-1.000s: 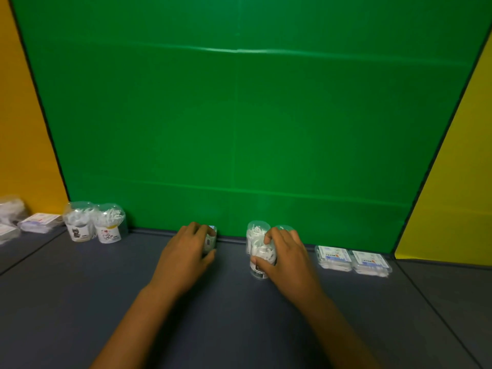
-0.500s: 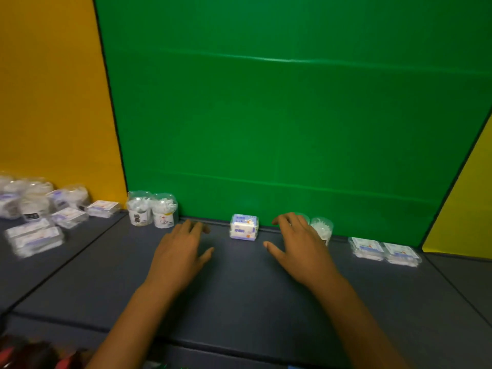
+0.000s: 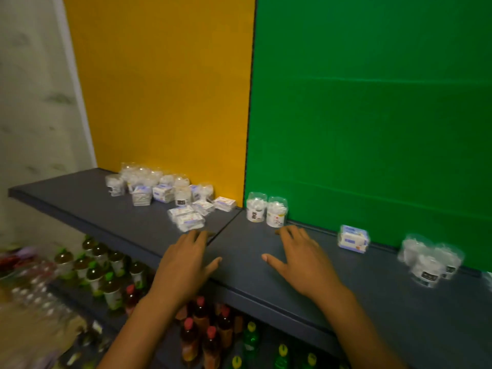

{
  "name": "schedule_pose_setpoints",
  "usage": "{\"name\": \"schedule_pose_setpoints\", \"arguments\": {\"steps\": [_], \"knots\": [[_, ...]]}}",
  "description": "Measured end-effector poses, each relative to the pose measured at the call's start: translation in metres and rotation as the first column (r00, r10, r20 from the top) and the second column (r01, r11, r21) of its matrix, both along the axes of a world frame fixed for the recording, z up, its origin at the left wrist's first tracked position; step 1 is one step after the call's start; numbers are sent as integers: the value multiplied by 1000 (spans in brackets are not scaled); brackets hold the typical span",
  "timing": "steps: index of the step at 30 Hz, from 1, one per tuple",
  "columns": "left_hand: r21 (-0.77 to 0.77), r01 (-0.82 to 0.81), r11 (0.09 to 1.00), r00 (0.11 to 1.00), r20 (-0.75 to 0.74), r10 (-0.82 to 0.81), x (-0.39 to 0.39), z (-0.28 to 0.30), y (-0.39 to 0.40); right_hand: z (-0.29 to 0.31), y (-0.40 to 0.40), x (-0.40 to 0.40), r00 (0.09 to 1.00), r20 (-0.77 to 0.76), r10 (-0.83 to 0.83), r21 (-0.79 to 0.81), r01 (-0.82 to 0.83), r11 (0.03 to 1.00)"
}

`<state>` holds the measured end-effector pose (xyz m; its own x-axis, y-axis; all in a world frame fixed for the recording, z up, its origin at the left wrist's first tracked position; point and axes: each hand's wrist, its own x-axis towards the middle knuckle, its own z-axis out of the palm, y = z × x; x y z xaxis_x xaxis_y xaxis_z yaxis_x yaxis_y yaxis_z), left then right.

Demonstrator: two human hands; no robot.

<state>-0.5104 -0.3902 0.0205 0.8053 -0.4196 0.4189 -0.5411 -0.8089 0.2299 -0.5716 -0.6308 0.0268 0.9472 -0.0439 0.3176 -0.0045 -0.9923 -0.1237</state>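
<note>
Over the shelf (image 3: 111, 209): nothing gripped, fingers spread.
left hand (image 3: 186, 263) just short of flat clear packs (image 3: 187, 218); right hand (image 3: 300, 258) near two upright clear tubs (image 3: 266, 210) full of white stuff, standing against green panel (image 3: 372, 129).

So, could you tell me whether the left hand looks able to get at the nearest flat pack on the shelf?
Probably yes. The left hand is open and holds nothing. Its fingertips are almost at the flat pack, with nothing on the shelf between them.
</note>
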Motion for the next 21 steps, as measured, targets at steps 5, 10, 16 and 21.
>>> {"name": "schedule_pose_setpoints", "arguments": {"steps": [5,10,16,21], "knots": [[2,-132,991,991,-13,132,9,-1,68,3,63,36,989,9,148,19,-148,989],[-10,-247,969,969,-10,247,29,2,118,13,107,85,968,48,245,23,-247,969],[-27,-329,944,944,-18,329,69,-2,157,7,147,154,943,93,321,55,-326,944],[-14,-376,927,927,-7,376,124,8,176,7,174,219,934,108,341,77,-350,934]]}}
